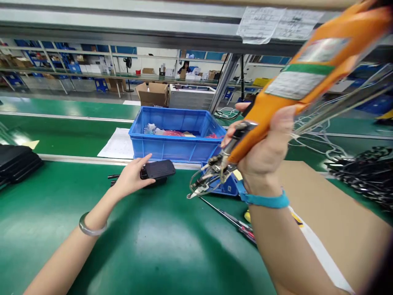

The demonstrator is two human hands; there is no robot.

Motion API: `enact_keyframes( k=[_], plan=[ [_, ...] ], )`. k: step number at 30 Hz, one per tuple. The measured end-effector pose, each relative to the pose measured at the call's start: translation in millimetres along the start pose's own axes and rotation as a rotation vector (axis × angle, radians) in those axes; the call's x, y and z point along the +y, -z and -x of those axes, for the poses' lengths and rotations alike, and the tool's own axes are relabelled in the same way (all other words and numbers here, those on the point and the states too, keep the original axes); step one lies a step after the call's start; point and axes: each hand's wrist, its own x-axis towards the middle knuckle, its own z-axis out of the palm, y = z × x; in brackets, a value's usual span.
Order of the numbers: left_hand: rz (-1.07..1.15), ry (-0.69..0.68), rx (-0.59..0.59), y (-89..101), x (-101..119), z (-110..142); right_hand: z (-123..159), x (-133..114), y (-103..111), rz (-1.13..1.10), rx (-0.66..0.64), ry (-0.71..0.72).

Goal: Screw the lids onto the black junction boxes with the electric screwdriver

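We clasp an orange tool [266,110] in our right hand [266,151]. Our left hand [131,176], half-open, spans a black device [160,169], its grip unclear.

Orange device [266,110] blurred, label [295,85] illegible

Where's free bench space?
Free: green bench between left forearm and right forearm, nearer the wearer than the black device; another patch between left forearm and black stack. Crowded: by the right forearm, where slim tool, small blue bin and cardboard lie.
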Motion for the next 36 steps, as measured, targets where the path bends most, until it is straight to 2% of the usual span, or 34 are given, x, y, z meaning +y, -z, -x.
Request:
enact_keyframes(
  k=[3,5,8,10,12,15,19,20,22,26,30,34,36],
  plan=[
    [0.204,0.173,-0.255,9.1,-31,-22,-9,22,3,-0.062,-0.019,-0.032],
    [0.262,0.215,-0.393,8.7,-44,-34,-5,35,7,0.009,-0.005,0.035],
    [0.277,0.182,-0.555,6.8,-45,-42,16,53,17,0.183,0.039,0.147],
    [0.288,0.147,-0.597,6.0,-38,-39,37,68,26,0.254,0.042,0.121],
    [0.275,0.139,-0.58,4.1,-27,-28,61,87,35,0.296,-0.076,-0.012],
    [0.126,0.122,-0.487,-4.2,-11,-1,98,114,45,0.316,-0.39,-0.202],
    [-0.056,0.072,-0.354,-24.9,7,36,140,137,47,0.394,-0.872,-0.37],
    [-0.067,0.064,-0.335,-30.7,11,43,148,142,45,0.436,-0.968,-0.402],
    [-0.063,0.028,-0.306,-41.9,16,53,160,151,38,0.507,-1.064,-0.403],
    [-0.044,-0.036,-0.269,-58.9,19,63,171,166,20,0.583,-1.028,-0.335],
    [-0.005,-0.032,-0.25,-62.7,19,68,178,170,12,0.609,-0.938,-0.354],
    [-0.013,-0.064,-0.284,-59.3,24,74,187,157,16,0.527,-0.843,-0.261],
    [-0.101,-0.144,-0.231,-58.3,30,76,190,140,18,0.514,-0.798,-0.175]
  ],
)
